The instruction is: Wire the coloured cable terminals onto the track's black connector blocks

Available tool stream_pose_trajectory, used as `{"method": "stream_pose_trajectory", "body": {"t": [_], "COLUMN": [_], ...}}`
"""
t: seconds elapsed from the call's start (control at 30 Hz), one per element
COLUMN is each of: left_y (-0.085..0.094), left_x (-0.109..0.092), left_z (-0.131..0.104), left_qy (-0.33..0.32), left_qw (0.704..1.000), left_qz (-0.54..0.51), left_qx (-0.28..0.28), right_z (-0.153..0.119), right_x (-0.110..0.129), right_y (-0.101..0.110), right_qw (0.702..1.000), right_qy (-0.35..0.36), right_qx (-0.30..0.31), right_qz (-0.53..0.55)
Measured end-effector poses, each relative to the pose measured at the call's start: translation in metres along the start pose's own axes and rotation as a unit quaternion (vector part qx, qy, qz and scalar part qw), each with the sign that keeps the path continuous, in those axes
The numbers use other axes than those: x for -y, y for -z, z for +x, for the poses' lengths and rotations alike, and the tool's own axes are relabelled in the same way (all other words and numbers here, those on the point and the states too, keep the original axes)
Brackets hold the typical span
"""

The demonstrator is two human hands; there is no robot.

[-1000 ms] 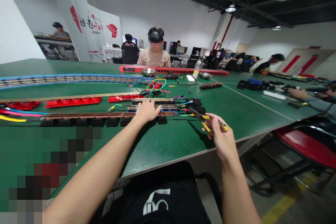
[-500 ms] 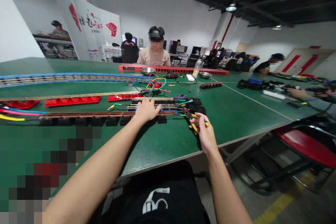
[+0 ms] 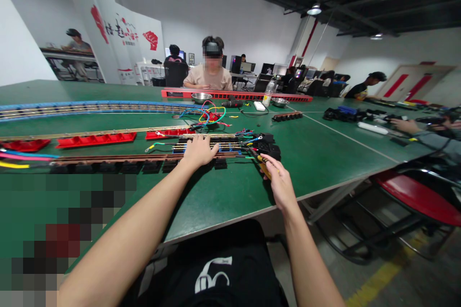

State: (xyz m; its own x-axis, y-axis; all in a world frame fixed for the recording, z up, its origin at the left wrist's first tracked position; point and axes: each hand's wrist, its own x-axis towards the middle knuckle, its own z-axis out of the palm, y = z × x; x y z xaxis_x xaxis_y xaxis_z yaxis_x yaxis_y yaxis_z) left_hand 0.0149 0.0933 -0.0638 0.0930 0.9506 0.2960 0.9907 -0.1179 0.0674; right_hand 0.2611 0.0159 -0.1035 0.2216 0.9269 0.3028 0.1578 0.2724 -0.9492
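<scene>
My left hand (image 3: 200,151) lies with its fingers spread flat over a rail assembly (image 3: 230,146) of metal strips on blue and black supports. At the assembly's right end, my right hand (image 3: 282,183) is wrapped round yellow-handled pliers (image 3: 265,168), their handles squeezed together. The jaws point up and left among short wires; what they grip is too small to tell. A black connector block (image 3: 269,147) sits just beyond the pliers. Brown rails (image 3: 118,157) on black supports run left from beneath my left hand. A green wire with a ring terminal (image 3: 153,146) sticks out left of it.
Red trays (image 3: 97,140) and a curved blue rail track (image 3: 90,108) lie to the left. Coiled coloured wires (image 3: 216,115), metal bowls (image 3: 201,98) and a bottle (image 3: 268,93) stand farther back. A person (image 3: 211,76) sits opposite. A red stool (image 3: 414,196) is at the right.
My right hand has squeezed the pliers' handles, which were spread apart before. My left hand stays on the rail assembly. The whole view has shifted slightly.
</scene>
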Motion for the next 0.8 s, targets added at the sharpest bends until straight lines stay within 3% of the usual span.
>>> {"method": "stream_pose_trajectory", "body": {"t": [0.4,0.57,0.8], "left_y": [0.000,-0.001,-0.001], "left_x": [0.000,0.001,0.001], "left_z": [0.000,0.000,0.000], "left_qy": [-0.002,0.004,0.003], "left_qw": [1.000,1.000,1.000], "left_qz": [-0.003,-0.002,-0.008], "left_qx": [-0.006,0.002,0.000], "right_z": [-0.001,-0.003,-0.011], "right_x": [0.007,0.001,-0.005], "right_y": [0.002,0.000,-0.011], "right_qw": [0.998,0.989,0.943], "right_qy": [0.004,0.076,0.195], "right_qx": [0.048,0.056,0.061], "right_qz": [-0.037,-0.112,-0.263]}}
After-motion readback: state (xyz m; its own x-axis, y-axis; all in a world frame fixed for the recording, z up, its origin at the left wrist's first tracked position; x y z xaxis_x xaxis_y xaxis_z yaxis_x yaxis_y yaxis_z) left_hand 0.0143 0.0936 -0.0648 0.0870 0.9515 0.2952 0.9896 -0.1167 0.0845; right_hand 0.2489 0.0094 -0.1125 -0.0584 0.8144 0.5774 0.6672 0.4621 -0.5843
